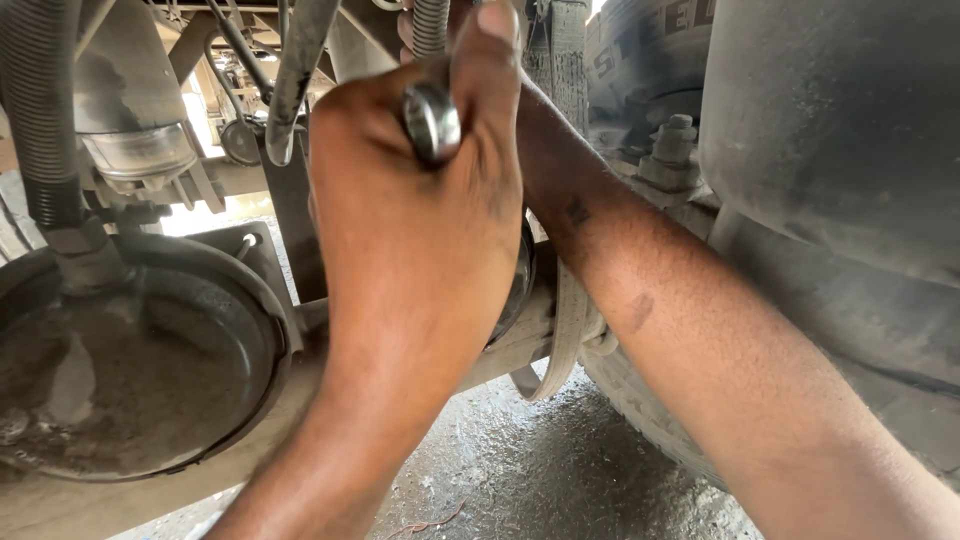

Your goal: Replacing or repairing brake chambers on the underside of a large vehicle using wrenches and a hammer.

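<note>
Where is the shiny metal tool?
Head view, upper centre: the tool sits gripped in the left hand, right of the round drum.

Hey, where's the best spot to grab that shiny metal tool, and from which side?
Probably the round chrome end of the metal tool, taken from below as the left hand does now: its fingers wrap the shaft, and pipes crowd the space above.

My left hand (420,230) is hemmed in: round drum (130,370) left, ribbed hose (40,110) above, tyre (640,400) right. Open ground (540,460) lies below.
</note>
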